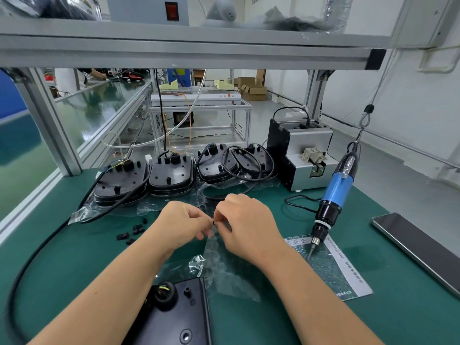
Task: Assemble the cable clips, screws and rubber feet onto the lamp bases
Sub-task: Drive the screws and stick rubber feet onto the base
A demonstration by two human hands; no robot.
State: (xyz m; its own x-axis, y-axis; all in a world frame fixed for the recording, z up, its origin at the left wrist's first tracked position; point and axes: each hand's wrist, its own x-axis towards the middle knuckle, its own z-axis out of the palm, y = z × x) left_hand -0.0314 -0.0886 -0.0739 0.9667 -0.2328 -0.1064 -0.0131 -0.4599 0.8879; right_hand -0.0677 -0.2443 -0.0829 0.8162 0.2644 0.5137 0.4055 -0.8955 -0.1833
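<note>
Both forearms reach in over the green mat point(249, 319), left hand point(183, 224) and right hand point(245, 226) meeting fingertip to fingertip, curled and pinching a tiny black part point(214, 222) between them; too small to identify. They hover over clear plastic bags point(231, 267); contents unreadable. One lamp base point(174, 317) lies under the left forearm, stacked lamp bases point(171, 175) line the back, and loose black clips point(134, 232) sit left of the hands.

Counted on the green tabletop point(373, 319):
- Lamp base stacks along the far edge: four point(119, 180) point(171, 175) point(216, 168) point(254, 160).
- Single lamp base point(171, 317) at the near edge: one.
- Loose black clips point(133, 232) toward the left edge: about five; exact count unclear.
- Electric screwdriver point(334, 195): one.
- Screw feeder point(303, 150): one.
- Phone point(418, 247): one.
- Hands: two, left point(184, 222) and right point(246, 222).
</note>
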